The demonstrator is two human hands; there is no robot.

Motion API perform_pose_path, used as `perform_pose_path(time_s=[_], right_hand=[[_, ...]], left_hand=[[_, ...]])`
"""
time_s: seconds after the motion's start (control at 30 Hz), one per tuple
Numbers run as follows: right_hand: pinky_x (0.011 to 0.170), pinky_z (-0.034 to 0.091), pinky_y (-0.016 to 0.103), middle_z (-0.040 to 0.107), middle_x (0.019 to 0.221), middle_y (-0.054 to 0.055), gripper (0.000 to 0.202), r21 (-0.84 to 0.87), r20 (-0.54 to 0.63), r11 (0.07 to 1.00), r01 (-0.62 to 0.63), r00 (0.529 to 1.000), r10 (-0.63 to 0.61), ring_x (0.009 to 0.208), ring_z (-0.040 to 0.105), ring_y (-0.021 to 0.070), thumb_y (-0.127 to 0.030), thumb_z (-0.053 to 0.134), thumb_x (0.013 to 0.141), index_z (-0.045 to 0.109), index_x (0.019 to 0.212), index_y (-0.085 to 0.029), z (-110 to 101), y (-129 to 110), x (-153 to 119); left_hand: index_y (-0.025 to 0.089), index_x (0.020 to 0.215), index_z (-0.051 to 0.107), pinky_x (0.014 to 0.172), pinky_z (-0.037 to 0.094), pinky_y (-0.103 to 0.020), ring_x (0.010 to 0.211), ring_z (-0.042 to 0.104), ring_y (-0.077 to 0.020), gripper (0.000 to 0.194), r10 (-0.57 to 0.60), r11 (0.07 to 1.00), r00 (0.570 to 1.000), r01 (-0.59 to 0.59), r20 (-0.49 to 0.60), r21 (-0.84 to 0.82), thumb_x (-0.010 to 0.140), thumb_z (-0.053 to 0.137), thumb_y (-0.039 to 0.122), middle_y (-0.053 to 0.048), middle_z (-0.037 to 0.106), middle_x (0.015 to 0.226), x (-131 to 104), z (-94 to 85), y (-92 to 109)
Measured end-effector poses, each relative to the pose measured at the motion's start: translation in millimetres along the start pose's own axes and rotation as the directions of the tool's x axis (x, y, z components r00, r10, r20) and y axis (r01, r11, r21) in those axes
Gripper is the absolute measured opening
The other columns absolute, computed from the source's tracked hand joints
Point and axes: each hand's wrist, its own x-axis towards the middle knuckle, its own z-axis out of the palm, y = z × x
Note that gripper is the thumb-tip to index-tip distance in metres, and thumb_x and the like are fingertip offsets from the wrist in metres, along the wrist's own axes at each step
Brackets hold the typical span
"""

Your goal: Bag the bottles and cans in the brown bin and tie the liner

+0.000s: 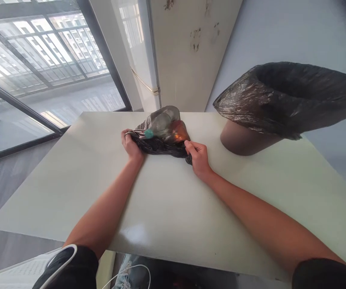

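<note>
A filled black plastic bag (161, 146) lies on the white table (167, 200), between my two hands. Through its thin film show rounded clear shapes, an orange patch and a teal spot; I cannot make out exactly what they are. My left hand (131, 144) is closed on the bag's left edge, next to the teal spot. On the opposite side, the fingers of my right hand (198, 158) pinch the bag's edge, and a bunched bit of black film hangs below them.
At the right of the table stands a brown bin (245, 138) with a wide black liner (251, 100) folded over its rim. Behind the table is a cream fridge (188, 72). A glass door (46, 60) is at the left. A white cable (133, 267) hangs below the front edge.
</note>
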Motion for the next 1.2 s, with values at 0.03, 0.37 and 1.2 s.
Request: perform_pose_path(time_s=[0.03,0.37,1.2], right_hand=[[0.056,0.029,0.031,0.037,0.061,-0.002,0.055,-0.024,-0.004,1.000,0.011,1.000,-0.011,0.060,0.034,0.0146,-0.056,0.065,0.098,0.044,0.060,-0.023,0.1,-0.7,-0.1],[0.096,0.044,0.050,0.068,0.102,0.008,0.009,-0.545,0.033,0.713,0.440,0.862,-0.506,0.096,0.061,0.0270,-0.025,0.064,0.092,0.072,0.089,-0.026,4.6,-20.4,-19.0],[0.067,0.049,0.029,0.074,0.099,0.004,0.023,-0.553,0.501,0.682,0.480,0.845,-0.188,0.081,0.068,0.0174,-0.011,0.057,0.094,0.075,0.099,-0.023,13.4,-3.3,-21.5]], left_hand=[[0.023,0.090,0.058,0.065,0.042,-0.024,0.067,0.050,-0.0135,0.016,-0.006,1.000,0.999,0.006,0.050,-0.010,0.093,0.056,0.039,0.003,0.051,0.075,-1.9,1.1,1.4],[0.021,0.082,0.061,0.071,0.041,-0.024,0.075,0.049,-0.0136,0.014,0.091,0.972,0.950,-0.149,0.299,0.179,0.093,0.063,0.030,0.002,0.054,0.079,-13.5,3.4,7.6],[0.023,0.098,0.062,0.080,0.050,-0.030,0.083,0.057,-0.0180,0.038,0.231,0.962,0.928,-0.263,0.292,0.074,0.100,0.055,0.060,-0.003,0.056,0.091,-21.6,2.6,17.4]])
